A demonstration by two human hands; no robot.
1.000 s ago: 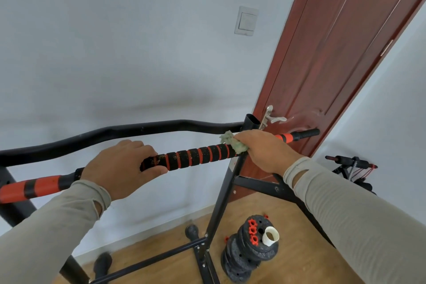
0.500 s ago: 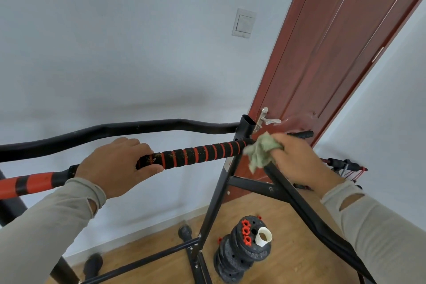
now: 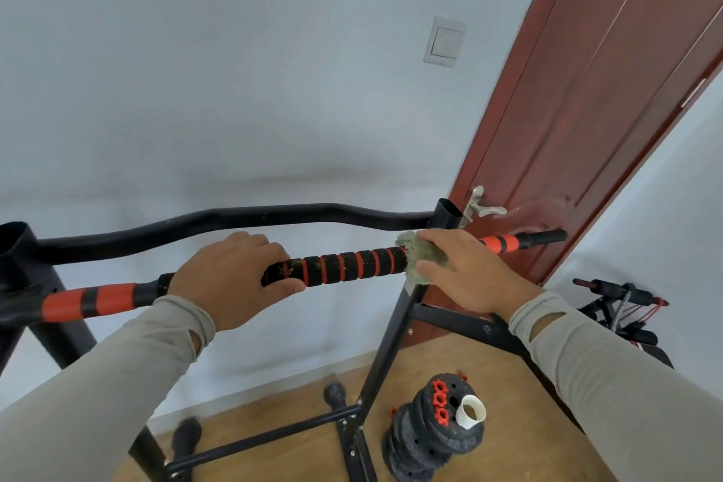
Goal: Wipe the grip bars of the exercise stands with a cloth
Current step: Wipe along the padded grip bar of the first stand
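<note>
Two hands at mid-frame: left hand (image 3: 231, 278) grips the grip bar (image 3: 340, 266); right hand (image 3: 465, 274) clasps a cloth (image 3: 424, 260) round it, mid-wipe; next, probably slide leftward.

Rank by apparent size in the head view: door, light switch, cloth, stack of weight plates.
1. door
2. stack of weight plates
3. and 4. light switch and cloth: too alike, and the cloth is partly under the right hand.

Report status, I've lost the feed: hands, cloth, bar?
Left hand grips the grip bar. Right hand wraps the cloth around it. Nothing blocking the bar.
</note>
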